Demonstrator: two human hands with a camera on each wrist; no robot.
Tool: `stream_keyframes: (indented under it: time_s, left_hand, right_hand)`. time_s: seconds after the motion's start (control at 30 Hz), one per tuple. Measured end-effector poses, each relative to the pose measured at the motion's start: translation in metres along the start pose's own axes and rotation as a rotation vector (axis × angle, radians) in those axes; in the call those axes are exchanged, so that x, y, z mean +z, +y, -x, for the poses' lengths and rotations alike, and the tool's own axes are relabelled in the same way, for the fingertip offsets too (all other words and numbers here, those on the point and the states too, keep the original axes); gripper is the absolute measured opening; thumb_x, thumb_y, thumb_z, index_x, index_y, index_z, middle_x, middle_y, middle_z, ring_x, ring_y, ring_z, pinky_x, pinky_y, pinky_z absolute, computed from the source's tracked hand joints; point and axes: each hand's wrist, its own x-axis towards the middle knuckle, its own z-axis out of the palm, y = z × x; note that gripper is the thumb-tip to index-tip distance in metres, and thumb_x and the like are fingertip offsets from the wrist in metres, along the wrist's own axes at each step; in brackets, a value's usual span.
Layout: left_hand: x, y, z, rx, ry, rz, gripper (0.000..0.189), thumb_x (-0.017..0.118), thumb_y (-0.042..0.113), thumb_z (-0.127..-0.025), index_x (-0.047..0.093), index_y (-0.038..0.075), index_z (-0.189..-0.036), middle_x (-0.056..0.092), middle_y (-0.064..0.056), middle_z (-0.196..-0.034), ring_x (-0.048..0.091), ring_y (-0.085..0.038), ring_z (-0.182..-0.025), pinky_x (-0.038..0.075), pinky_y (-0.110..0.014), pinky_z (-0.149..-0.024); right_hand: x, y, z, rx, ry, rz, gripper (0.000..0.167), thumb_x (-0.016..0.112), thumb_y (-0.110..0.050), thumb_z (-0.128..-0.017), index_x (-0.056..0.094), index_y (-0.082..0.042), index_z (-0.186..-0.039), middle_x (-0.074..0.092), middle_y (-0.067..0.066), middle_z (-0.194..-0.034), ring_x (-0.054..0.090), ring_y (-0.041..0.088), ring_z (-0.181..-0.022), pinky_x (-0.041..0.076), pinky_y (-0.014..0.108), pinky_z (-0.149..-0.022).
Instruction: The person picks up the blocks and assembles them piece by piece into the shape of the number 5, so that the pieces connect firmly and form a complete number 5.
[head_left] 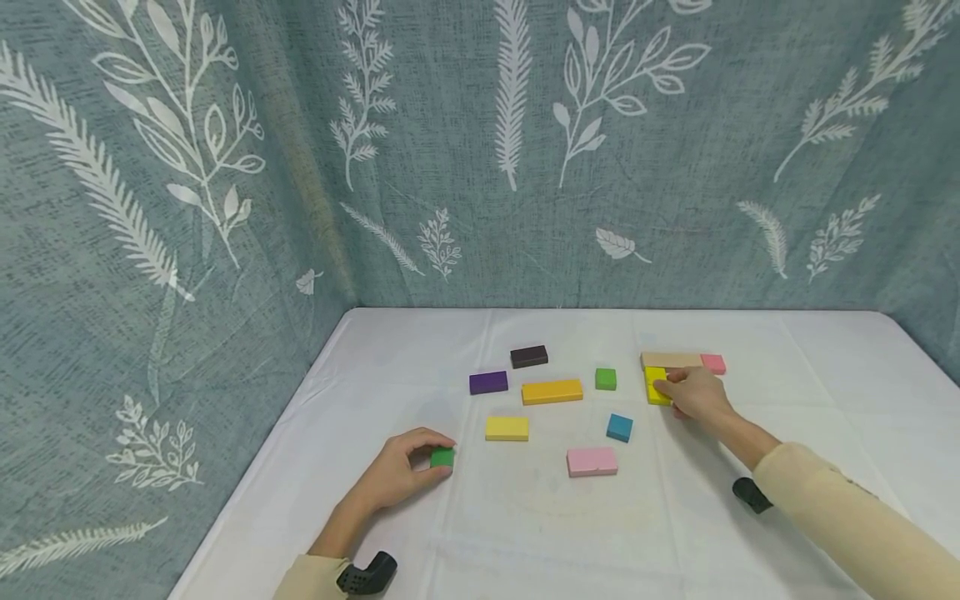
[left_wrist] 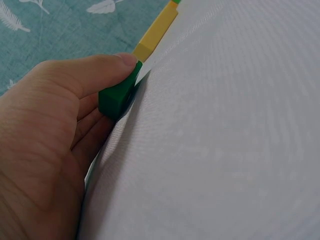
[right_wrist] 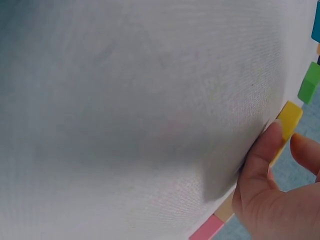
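My left hand (head_left: 401, 468) pinches a small dark green block (head_left: 442, 457) between thumb and fingers, low over the white cloth at the left. In the left wrist view the thumb lies along the top of the green block (left_wrist: 119, 95). At the right, my right hand (head_left: 699, 394) grips a bright yellow block (head_left: 657, 374), its thumb and fingertips at the block's sides. That yellow block (right_wrist: 290, 116) partly hides behind the fingers in the right wrist view. Its far end meets a long tan block (head_left: 670, 360), which lies end to end with a small coral-pink block (head_left: 713, 363).
Between the hands lie a pale yellow block (head_left: 507, 429), an orange block (head_left: 552, 392), a purple block (head_left: 488, 382), a black block (head_left: 529, 357), a light green block (head_left: 605, 379), a blue block (head_left: 619, 427) and a pink block (head_left: 592, 462). A patterned curtain (head_left: 465, 150) hangs behind.
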Motion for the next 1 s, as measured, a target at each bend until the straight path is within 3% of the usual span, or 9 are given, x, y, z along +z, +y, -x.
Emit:
stream_keyframes:
  time_s: [0.13,0.33,0.47,0.77,1.0]
  left_hand:
    - [-0.002,0.012,0.0,-0.008,-0.007,-0.01,0.029,0.075,-0.001,-0.08,0.066,-0.001,-0.108,0.065,-0.013,-0.106,0.06,-0.03,-0.101,0.049,-0.037,-0.091]
    - [0.001,-0.011,-0.001,0.021,-0.004,-0.001,0.03,0.077,0.008,-0.079,0.068,0.008,-0.108,0.065,-0.003,-0.107,0.06,-0.019,-0.101,0.049,-0.032,-0.091]
    - [0.001,-0.013,-0.001,0.015,0.0,0.011,0.031,0.078,0.011,-0.079,0.069,0.011,-0.109,0.065,0.001,-0.108,0.06,-0.017,-0.102,0.049,-0.032,-0.092]
    - [0.002,-0.011,0.0,0.023,0.005,0.029,0.032,0.078,0.011,-0.08,0.068,0.009,-0.11,0.065,-0.004,-0.109,0.06,-0.023,-0.102,0.049,-0.033,-0.091]
    - [0.002,-0.013,0.0,0.005,0.004,0.008,0.031,0.077,0.013,-0.08,0.068,0.011,-0.11,0.065,-0.001,-0.109,0.06,-0.019,-0.103,0.048,-0.034,-0.093]
  right_hand:
    - [-0.001,0.0,0.0,0.003,0.003,0.01,0.045,0.057,-0.022,-0.096,0.048,0.01,-0.127,0.054,0.018,-0.095,0.047,0.017,-0.056,0.042,0.022,-0.053]
    - [-0.003,0.004,-0.004,-0.013,-0.017,-0.007,0.048,0.055,-0.026,-0.097,0.047,0.01,-0.127,0.054,0.016,-0.093,0.051,0.017,-0.059,0.045,0.021,-0.054]
    - [-0.005,0.006,-0.004,-0.036,-0.032,-0.035,0.047,0.052,-0.026,-0.098,0.045,0.011,-0.128,0.054,0.016,-0.092,0.053,0.018,-0.062,0.048,0.019,-0.055]
    - [-0.008,0.005,-0.001,-0.042,-0.016,-0.076,0.047,0.05,-0.024,-0.099,0.043,0.012,-0.128,0.056,0.016,-0.088,0.055,0.017,-0.064,0.051,0.021,-0.056]
    - [-0.01,-0.003,0.009,-0.168,-0.053,-0.085,0.047,0.048,-0.028,-0.1,0.045,0.008,-0.129,0.053,0.021,-0.113,0.052,0.028,-0.09,0.05,0.032,-0.078]
